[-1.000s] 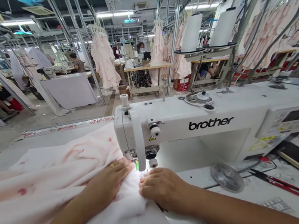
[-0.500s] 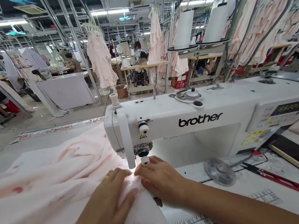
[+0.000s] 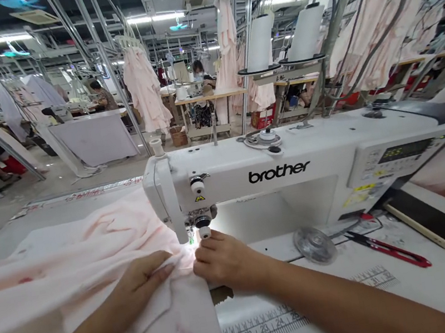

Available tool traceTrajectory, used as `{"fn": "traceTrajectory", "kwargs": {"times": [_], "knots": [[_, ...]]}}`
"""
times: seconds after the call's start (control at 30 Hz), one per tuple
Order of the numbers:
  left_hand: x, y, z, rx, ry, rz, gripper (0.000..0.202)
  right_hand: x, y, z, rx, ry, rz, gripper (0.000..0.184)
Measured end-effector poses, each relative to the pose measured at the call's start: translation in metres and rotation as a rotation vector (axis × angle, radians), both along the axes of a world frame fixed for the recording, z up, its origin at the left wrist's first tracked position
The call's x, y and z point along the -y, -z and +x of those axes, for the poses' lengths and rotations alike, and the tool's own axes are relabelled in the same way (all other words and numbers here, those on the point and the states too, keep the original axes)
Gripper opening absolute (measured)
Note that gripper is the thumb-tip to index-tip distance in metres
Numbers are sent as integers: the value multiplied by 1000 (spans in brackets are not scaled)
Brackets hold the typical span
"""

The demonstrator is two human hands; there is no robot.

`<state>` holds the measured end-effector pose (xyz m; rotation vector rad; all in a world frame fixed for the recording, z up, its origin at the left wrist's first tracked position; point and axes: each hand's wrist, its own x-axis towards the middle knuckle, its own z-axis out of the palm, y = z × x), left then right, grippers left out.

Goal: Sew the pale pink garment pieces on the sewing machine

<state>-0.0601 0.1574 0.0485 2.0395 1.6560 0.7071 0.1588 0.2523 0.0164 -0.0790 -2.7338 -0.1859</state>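
Pale pink fabric with small reddish marks spreads over the left of the table and under the head of a white sewing machine. My left hand pinches a raised fold of this fabric, left of the lit needle area. Close beside the needle, my right hand has its fingers curled together at the fabric's right edge; its fingertips are partly hidden. The presser foot is hard to make out in the glare.
Right of my hand lie a clear round plastic disc, red-handled thread snips and a phone. A printed ruler runs along the table front. Thread cones stand behind the machine. Several people work beyond, among hanging pink garments.
My left hand has moved left, from flat on the fabric to pinching a fold. The right hand's fingers have curled in more. The view has shifted slightly, bringing more of the machine in.
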Motion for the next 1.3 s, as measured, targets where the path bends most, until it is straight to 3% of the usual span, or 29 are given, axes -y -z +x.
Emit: {"fn": "traceTrajectory", "kwargs": {"times": [0.1,0.2,0.37,0.53,0.63,0.73,0.87,1.03,1.17,1.3], "knots": [[0,-10,7,28,-10,-134,37,-1,-5,7,47,-72,68,23],[1,-12,22,5,-23,-81,34,-3,-9,14,68,-96,74,20],[4,8,43,-26,-153,-22,37,-6,-17,22,114,-34,-114,12],[8,24,44,-160,-171,2,16,-6,-21,26,142,-31,-240,15],[11,27,42,-225,-140,69,7,-6,-21,27,143,-26,-247,16],[15,30,40,-263,-85,131,19,-6,-21,27,134,-27,-238,17],[17,34,36,-342,50,282,34,-6,-22,27,145,-23,-221,17],[15,27,38,-503,241,509,29,-6,-20,27,148,-21,-226,16],[15,20,38,-617,321,571,44,-8,-18,28,137,-20,-222,17],[15,22,33,-610,352,543,48,-8,-18,28,141,-6,-231,15]]}}
